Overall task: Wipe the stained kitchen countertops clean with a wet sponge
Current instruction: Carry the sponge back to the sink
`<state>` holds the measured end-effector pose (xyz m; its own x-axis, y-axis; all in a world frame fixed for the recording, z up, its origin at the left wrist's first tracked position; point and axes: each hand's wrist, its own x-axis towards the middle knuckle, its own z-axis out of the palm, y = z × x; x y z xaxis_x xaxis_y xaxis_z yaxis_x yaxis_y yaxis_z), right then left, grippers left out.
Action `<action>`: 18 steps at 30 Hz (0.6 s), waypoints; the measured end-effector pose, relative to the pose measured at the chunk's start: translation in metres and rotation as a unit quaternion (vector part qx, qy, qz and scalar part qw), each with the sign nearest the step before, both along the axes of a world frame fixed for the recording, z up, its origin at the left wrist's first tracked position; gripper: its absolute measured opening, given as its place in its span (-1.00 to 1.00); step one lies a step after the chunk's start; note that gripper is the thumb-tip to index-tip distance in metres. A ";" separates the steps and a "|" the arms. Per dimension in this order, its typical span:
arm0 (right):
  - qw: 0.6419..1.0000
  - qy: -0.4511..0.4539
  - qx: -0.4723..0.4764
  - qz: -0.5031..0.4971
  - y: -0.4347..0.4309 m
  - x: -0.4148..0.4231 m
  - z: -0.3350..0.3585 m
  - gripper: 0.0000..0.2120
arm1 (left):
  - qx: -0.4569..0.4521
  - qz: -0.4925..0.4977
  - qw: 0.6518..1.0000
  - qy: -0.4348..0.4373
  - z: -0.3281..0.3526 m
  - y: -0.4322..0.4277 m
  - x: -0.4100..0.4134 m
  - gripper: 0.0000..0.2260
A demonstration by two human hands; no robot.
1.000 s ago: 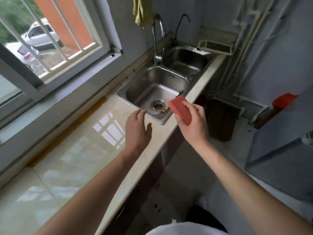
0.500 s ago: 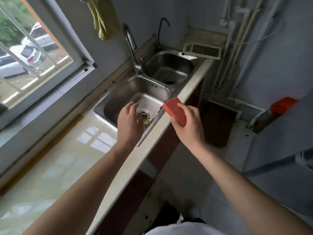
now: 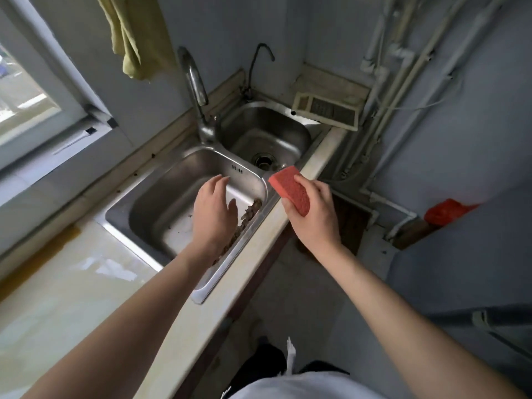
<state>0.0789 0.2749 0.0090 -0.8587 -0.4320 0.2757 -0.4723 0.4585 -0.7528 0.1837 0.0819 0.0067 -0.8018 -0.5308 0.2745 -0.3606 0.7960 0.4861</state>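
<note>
We count two hands (image 3: 214,217), one sponge (image 3: 290,191), two basins (image 3: 161,203), two taps (image 3: 193,79), one cloth (image 3: 135,38), perhaps one grille (image 3: 325,112).

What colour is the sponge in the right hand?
Coral red sponge, seen best in the head view.

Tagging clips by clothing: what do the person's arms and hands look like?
Both forearms are bare, no sleeves in view. The left hand and right hand wear no visible gloves, watch or rings. A white garment shows at the bottom edge.
</note>
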 end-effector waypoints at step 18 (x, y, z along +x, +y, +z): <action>0.994 -0.039 0.054 0.087 -0.124 -0.084 -0.019 -0.50 | 0.053 0.108 0.993 0.004 -0.017 -0.102 -0.024 -0.54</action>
<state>-0.0052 0.1508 -0.0101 -0.7848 -0.6001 0.1548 -0.4941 0.4551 -0.7408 0.1596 -0.0203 -0.0100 -0.6647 -0.7158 0.2140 -0.5129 0.6455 0.5660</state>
